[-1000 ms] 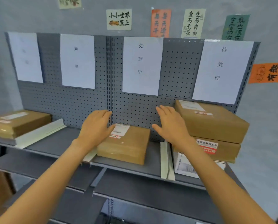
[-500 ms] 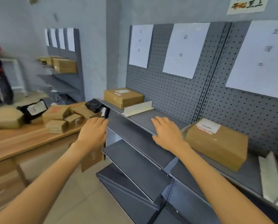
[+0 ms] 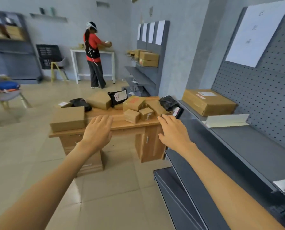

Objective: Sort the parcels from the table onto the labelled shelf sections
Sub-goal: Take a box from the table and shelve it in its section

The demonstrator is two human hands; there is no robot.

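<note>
A wooden table [image 3: 122, 126] ahead carries several parcels: a large cardboard box [image 3: 68, 118] at its left, smaller brown boxes [image 3: 139, 113] in the middle, and black plastic mailers [image 3: 168, 100] toward the right. My left hand [image 3: 97, 131] and my right hand [image 3: 173, 131] are stretched out in front of me, short of the table, fingers straight, holding nothing. The grey shelf [image 3: 238, 138] runs along my right, with one brown parcel [image 3: 208, 101] on it under a white paper label [image 3: 256, 32].
A white divider [image 3: 226, 120] lies on the shelf beside the parcel. A person in a red top [image 3: 93, 53] stands at a white table at the back. Another shelf with boxes [image 3: 147, 58] is behind the wooden table. A chair [image 3: 4, 93] stands left.
My view has swung left from the shelf to the parcel table. Both hands have left the box on the shelf and now reach toward the table, holding nothing.
</note>
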